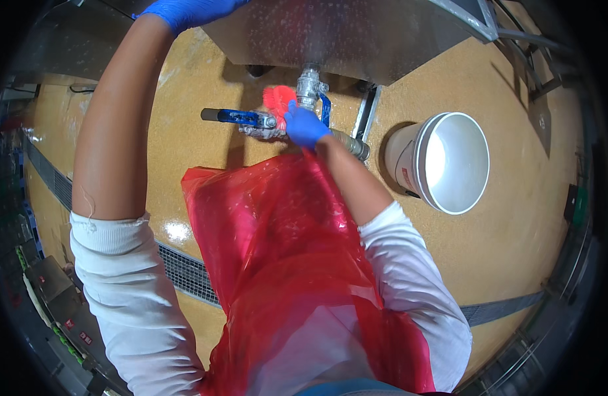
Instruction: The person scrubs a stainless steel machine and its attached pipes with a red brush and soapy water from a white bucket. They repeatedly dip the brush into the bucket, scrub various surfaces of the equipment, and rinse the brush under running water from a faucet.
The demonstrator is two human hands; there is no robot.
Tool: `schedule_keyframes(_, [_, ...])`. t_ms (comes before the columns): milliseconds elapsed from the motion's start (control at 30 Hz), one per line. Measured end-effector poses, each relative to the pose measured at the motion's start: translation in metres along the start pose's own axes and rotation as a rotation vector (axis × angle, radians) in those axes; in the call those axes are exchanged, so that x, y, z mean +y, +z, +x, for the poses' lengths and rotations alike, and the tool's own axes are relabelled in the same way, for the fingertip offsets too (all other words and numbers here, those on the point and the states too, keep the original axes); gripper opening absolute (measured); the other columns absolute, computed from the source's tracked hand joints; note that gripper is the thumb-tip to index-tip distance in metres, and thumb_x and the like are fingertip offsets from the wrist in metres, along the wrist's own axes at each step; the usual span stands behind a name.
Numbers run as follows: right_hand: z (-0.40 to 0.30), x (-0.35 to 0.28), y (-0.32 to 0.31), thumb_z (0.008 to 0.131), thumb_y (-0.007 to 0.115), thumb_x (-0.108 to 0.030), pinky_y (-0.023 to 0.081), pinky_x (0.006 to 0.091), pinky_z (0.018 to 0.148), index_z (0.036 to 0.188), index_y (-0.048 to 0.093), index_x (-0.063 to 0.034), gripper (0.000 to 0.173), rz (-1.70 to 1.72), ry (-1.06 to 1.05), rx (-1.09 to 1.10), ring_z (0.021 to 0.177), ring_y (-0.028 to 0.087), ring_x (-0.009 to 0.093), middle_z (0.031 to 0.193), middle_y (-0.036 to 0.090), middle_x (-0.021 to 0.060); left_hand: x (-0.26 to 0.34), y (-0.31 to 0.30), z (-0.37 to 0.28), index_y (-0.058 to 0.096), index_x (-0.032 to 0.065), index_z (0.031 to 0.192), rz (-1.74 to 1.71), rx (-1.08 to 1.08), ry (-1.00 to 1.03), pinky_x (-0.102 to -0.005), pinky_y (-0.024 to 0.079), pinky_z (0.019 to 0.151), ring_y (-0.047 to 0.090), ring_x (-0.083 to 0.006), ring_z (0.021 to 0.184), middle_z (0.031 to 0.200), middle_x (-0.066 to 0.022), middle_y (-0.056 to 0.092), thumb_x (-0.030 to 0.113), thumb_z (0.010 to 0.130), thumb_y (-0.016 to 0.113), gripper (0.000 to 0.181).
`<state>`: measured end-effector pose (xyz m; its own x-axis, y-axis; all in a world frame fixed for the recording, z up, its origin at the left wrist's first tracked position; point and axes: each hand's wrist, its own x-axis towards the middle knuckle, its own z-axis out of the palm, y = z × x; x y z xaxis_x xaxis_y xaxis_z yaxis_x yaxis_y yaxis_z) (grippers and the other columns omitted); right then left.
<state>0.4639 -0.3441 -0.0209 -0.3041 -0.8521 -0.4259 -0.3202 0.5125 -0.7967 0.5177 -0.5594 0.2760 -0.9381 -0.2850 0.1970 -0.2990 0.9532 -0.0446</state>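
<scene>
My right hand [306, 127], in a blue glove, grips a red scrubbing brush [279, 101] with its bristles facing left. The brush is beside a metal ball valve [309, 86] under a stainless steel tank [328, 34]; whether the two touch cannot be made out. A second valve with a blue lever handle [239, 117] sticks out to the left of this hand. Behind my right wrist runs a ribbed hose or pipe fitting [352, 143]. My left hand [197, 12], also blue-gloved, reaches to the tank's left side at the top edge; its fingers are largely cut off.
A white plastic bucket [452, 163] stands on the wet tan floor [506, 247] at the right. A floor drain grate [187, 272] crosses behind me. Metal framework [526, 54] rises at the upper right. My red plastic apron [284, 237] hangs close below the valves.
</scene>
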Motion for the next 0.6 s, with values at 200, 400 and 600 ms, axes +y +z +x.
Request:
schedule_keyframes(200, [-0.083, 0.039, 0.075, 0.100, 0.045, -0.017, 0.048, 0.0468, 0.060, 0.121, 0.056, 0.0051, 0.032, -0.531, -0.173, 0.188, 0.065, 0.060, 0.035, 0.091, 0.062, 0.0288, 0.005, 0.002, -0.011, 0.047, 0.0009, 0.135, 0.029, 0.034, -0.080, -0.0505, 0.040, 0.103, 0.050, -0.0426, 0.119, 0.126, -0.0236, 0.053, 0.027, 0.077, 0.077, 0.070])
schedule_keyframes(400, [-0.029, 0.025, 0.072, 0.096, 0.044, -0.009, 0.051, 0.0412, 0.057, 0.140, 0.039, 0.0182, 0.052, -0.342, -0.548, 0.409, 0.060, 0.059, 0.029, 0.077, 0.062, 0.0209, -0.010, -0.009, -0.025, 0.048, 0.0026, 0.134, 0.090, 0.017, -0.114, -0.0508, 0.040, 0.103, 0.051, -0.0429, 0.118, 0.126, -0.0235, 0.054, 0.028, 0.075, 0.078, 0.071])
schedule_keyframes(600, [-0.082, 0.047, 0.091, 0.099, 0.040, -0.012, 0.053, 0.0493, 0.066, 0.150, 0.024, 0.0091, 0.057, -0.132, -0.112, 0.340, 0.074, 0.066, 0.041, 0.091, 0.067, 0.0292, 0.003, 0.004, -0.008, 0.048, 0.0038, 0.135, 0.041, 0.013, -0.109, -0.0500, 0.041, 0.104, 0.051, -0.0428, 0.120, 0.126, -0.0238, 0.054, 0.031, 0.074, 0.078, 0.073])
